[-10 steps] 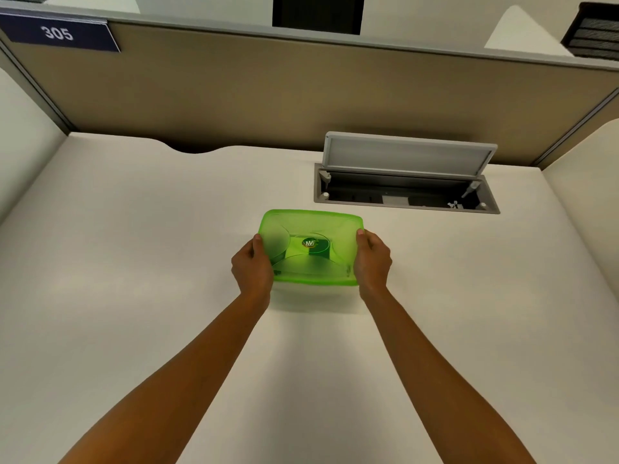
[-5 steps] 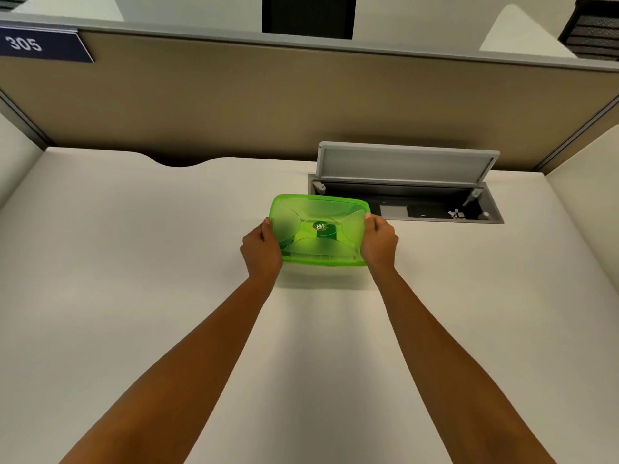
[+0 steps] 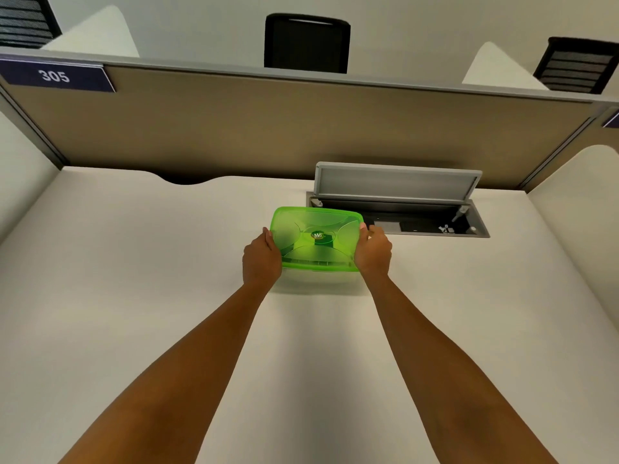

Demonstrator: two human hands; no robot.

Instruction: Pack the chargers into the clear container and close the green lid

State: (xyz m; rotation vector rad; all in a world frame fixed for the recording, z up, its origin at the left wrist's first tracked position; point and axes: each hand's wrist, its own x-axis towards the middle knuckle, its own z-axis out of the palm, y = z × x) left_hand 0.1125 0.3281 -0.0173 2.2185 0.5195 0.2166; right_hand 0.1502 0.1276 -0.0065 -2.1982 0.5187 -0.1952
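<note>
Both hands are on the container right now, one at each short end. The left hand (image 3: 261,259) is pressed flat-ish against the left end with the thumb riding up on the edge of the green lid (image 3: 318,237), and the right hand (image 3: 373,251) does the same on the right end, so it's a squeeze between two palms rather than a fingertip pinch. The lid sits on top of the clear container (image 3: 318,279), and only a thin pale strip of that shows under the lid's near edge. Its long axis runs left to right across the desk (image 3: 134,296), with the near long side facing the person. The lid has a small round logo in the middle. Honestly can't tell whether the box is resting on the desk or held just above it; there's a soft shadow beneath. I also can't make out any chargers through the frosted green. It sits near the back of the desk, its far right corner just in front of the open cable tray (image 3: 418,222) with the flap (image 3: 395,182) tipped up. Behind that is the tan partition (image 3: 301,128) with a "305" sign (image 3: 55,76).
</note>
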